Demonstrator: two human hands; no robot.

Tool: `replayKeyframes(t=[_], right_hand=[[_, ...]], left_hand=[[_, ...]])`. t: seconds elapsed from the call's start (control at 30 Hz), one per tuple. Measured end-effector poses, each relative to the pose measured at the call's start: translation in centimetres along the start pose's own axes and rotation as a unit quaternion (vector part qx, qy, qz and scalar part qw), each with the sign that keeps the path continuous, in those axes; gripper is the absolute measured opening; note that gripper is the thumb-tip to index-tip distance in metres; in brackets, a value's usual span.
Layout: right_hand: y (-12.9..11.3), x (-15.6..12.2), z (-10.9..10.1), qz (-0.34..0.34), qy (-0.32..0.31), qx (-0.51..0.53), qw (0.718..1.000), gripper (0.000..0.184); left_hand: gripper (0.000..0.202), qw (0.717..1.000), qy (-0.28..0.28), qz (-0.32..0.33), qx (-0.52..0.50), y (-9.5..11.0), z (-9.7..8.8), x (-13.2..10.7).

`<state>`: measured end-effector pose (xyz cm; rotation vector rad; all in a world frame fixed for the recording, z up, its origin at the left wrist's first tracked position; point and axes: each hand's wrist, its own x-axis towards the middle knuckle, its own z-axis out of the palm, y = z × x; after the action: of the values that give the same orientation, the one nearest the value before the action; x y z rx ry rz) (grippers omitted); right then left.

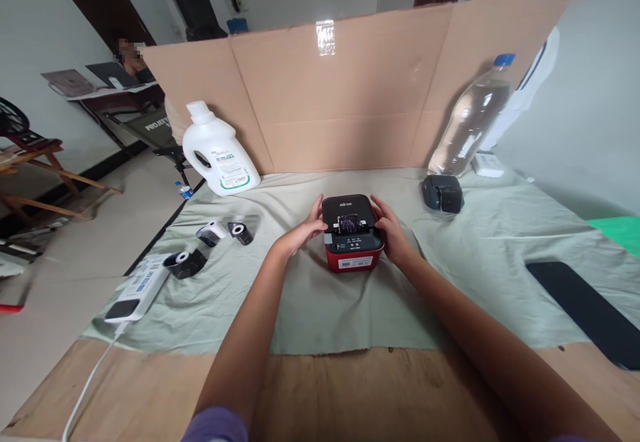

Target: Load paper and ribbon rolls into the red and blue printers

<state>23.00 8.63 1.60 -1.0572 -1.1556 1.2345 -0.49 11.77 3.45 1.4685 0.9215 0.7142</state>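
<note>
A small red-and-black receipt printer (pixel 355 262) sits on the green cloth in front of me, its lid down. Dark paper (pixel 349 223) shows at the slot across its top. My left hand (pixel 311 224) is closed on the printer's left side, thumb at the lid seam. On the opposite side my right hand (pixel 391 229) grips it in the same way, thumb near the seam. Parts of the fingers on both hands are hidden behind the casing. To the left lie a black paper roll (pixel 241 233), a white-and-black roll (pixel 212 232) and another black roll (pixel 185 264).
A cardboard screen (pixel 340 102) stands behind, with a white detergent jug (pixel 217 152) and a leaning water bottle (pixel 473 119) before it. A black device (pixel 443 194) is back right, a phone (pixel 583 309) right, a white power strip (pixel 143 289) left. People are beyond the screen.
</note>
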Motion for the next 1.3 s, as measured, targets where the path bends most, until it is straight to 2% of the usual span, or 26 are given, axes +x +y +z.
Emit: replayKeyframes(t=[0.17,0.4,0.57,0.7,0.9,1.03,1.3], right_hand=[[0.1,0.4,-0.2,-0.004,-0.003,-0.009,1.0,0.076],[0.7,-0.1,0.3,-0.026,0.007,-0.004,1.0,0.066],[1.8,-0.5,0.8,-0.053,0.01,0.053,0.997,0.064],[2.0,-0.3,0.6,-0.036,0.004,0.069,0.997,0.065],[1.9,0.5,-0.1,-0.005,0.008,0.041,0.999,0.065],[2.1,0.8,-0.7,-0.02,-0.018,0.025,0.999,0.061],[3.1,0.9,-0.5,-0.063,-0.019,0.066,0.996,0.053]], left_hand=[[0.087,0.999,-0.003,0.016,-0.033,-1.0,0.7,0.0],[0.09,0.998,-0.017,0.017,-0.049,-0.7,0.5,-0.1],[0.083,0.996,-0.019,0.011,-0.085,-0.4,0.4,-0.2],[0.086,0.995,-0.025,0.004,-0.093,-0.3,0.2,-0.3],[0.091,0.993,-0.029,0.019,-0.113,-0.7,0.4,-0.1],[0.091,0.989,-0.031,0.032,-0.141,-0.8,0.5,0.2],[0.092,0.981,-0.042,0.03,-0.187,-1.3,0.4,0.3]])
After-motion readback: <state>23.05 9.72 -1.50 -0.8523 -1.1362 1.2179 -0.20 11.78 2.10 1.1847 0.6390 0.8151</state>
